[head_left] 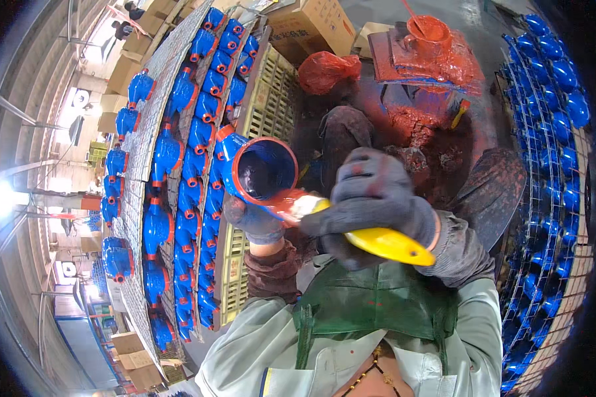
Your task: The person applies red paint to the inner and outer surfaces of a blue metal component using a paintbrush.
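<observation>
My left hand (253, 221), in a grey glove, grips a blue hollow metal fitting (228, 173) from below. The fitting's wide round mouth is turned up towards me, and its rim is red. In my gloved right hand (374, 202) is a paintbrush (387, 245) with a yellow handle. Its red, wet-looking bristles lie against the lower rim of the mouth, blurred by motion. Fingers of the left hand are partly hidden behind the fitting.
Racks of blue fittings (157, 225) with red rims stand at my left, beside a cream plastic crate (235, 264). A wire rack of blue parts (553, 159) is at the right. Ahead, a paint-covered stand (384, 63) bears a red paint pot (430, 41). Another brush (459, 114) is near it.
</observation>
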`<state>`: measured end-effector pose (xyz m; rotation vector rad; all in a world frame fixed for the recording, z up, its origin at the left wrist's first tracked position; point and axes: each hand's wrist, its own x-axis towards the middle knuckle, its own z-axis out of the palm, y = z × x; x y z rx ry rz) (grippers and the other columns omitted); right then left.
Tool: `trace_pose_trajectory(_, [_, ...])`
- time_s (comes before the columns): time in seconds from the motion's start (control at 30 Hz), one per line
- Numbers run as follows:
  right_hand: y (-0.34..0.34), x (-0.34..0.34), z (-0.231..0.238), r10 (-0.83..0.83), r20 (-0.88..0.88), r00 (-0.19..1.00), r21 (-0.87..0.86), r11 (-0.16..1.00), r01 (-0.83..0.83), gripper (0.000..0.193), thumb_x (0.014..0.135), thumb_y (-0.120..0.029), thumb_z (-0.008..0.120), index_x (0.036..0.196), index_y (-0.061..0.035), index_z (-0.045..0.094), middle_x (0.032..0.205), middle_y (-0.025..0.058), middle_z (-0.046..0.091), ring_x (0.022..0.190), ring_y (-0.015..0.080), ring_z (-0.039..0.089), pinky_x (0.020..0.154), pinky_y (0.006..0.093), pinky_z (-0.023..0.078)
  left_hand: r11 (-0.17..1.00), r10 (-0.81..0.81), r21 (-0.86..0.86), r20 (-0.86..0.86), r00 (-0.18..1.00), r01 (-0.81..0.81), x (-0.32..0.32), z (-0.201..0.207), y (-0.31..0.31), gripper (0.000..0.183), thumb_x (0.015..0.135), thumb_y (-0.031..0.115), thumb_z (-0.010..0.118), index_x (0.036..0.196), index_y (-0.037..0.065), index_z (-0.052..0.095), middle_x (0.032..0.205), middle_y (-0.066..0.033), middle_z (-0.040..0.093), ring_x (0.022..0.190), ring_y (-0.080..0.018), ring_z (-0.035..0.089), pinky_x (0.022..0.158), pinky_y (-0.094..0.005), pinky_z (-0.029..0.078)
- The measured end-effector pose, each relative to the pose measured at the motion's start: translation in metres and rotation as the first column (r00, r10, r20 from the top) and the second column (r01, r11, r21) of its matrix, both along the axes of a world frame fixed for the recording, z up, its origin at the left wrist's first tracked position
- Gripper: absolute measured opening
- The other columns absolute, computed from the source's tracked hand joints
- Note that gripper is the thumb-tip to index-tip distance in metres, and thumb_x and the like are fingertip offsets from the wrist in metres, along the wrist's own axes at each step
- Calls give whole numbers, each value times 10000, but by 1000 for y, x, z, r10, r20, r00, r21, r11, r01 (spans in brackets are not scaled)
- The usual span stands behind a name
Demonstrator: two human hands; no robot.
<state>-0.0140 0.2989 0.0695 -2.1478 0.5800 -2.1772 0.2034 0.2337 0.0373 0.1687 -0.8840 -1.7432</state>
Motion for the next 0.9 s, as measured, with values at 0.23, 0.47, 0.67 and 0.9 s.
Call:
trace_pose_trajectory(0.23, [2,-42,-55,-282,630,724,474,878,-70,166,950,-108,536,1077,-28,608,854,65,637,582,80,483,537,224,409,781,607,-167,429,669,-601,-24,39,-4,710,811,529,604,1270,-4,511,1084,-192,649,896,-292,662,780,-412,547])
trace_pose_trajectory(0.47, [-34,-64,-126,-385,702,600,637,715,-287,189,950,-191,584,1042,-38,646,680,-21,535,528,54,448,467,193,321,995,-72,-60,71,995,76,18,55,-18,757,796,469,663,1404,107,392,1268,-227,539,922,-361,624,643,-404,541])
trace_pose_trajectory(0.67, [-30,-74,-185,-421,715,558,679,607,-413,267,955,-231,580,1133,-45,651,642,-36,506,498,31,423,437,180,327,755,655,-318,378,654,-573,96,120,-27,714,829,305,661,1395,28,323,1167,-150,583,965,-239,639,831,-377,542])
trace_pose_trajectory(0.9, [-22,-82,-169,-450,726,519,680,578,-450,247,956,-225,578,1128,-63,651,656,-51,509,525,23,433,455,163,345,401,686,-904,401,-607,-145,214,211,-52,774,748,369,782,1282,5,356,1059,-193,619,931,-237,650,762,-344,527])
